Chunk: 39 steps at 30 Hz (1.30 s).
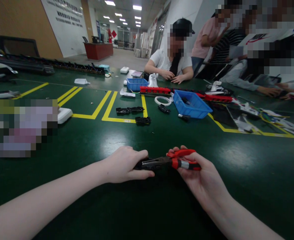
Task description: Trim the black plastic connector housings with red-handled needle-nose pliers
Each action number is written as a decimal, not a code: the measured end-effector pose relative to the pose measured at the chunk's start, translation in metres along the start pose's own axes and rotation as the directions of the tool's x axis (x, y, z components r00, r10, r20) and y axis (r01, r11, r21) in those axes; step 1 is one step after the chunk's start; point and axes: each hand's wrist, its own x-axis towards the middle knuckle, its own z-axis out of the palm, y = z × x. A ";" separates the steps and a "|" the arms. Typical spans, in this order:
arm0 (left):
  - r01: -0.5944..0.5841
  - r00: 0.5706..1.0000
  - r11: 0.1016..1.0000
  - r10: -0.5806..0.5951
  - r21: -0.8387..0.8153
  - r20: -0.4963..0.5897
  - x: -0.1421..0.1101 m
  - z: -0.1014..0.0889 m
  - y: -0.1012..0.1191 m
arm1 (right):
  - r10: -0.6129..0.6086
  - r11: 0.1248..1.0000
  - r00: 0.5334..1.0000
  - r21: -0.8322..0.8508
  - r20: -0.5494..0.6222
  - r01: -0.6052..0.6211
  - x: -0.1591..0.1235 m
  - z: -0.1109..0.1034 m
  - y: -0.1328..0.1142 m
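Left hand [127, 165]: your thumb and fingers are closed on a black part [138, 165], low in the middle of the view, over the near table.
Right hand [203, 170]: your fingers and palm are wrapped around the pliers [186, 164], handles slightly apart, nose pointing left into your left grip.
Pliers: dark metal head, slim tapering nose; handles red and black, with a silvery band.
Table [87, 143]: dark green, glossy, with pale light reflections; marked in yellow tape [100, 106].
Beyond your hands: two slender, jagged black pieces [129, 110]; a white coil [163, 100], ring-shaped; a blue bin [194, 108], open-topped, smooth-walled.
Obscured: most of the black part, behind your left fingers; whether the nose bites it, you cannot tell. Pixelation masks an item at left. Your forearms run out of frame.
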 end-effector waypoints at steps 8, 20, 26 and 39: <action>-0.013 1.000 1.000 0.013 -0.024 -0.009 0.000 0.001 -0.003 | 0.010 1.000 1.000 0.010 -0.005 -0.010 0.001 0.000 0.003; -0.007 1.000 0.999 0.007 -0.050 0.004 -0.001 -0.001 -0.002 | 0.034 0.999 0.999 0.025 -0.005 -0.034 0.001 0.002 0.003; -0.030 0.999 0.995 0.031 -0.096 0.011 -0.002 -0.002 -0.004 | 0.045 0.998 0.999 0.031 0.000 -0.045 0.003 0.001 0.002; -0.086 0.995 0.994 0.083 -0.065 -0.045 0.001 -0.002 -0.014 | 0.027 0.998 0.993 -0.047 -0.117 -0.033 -0.002 0.011 0.000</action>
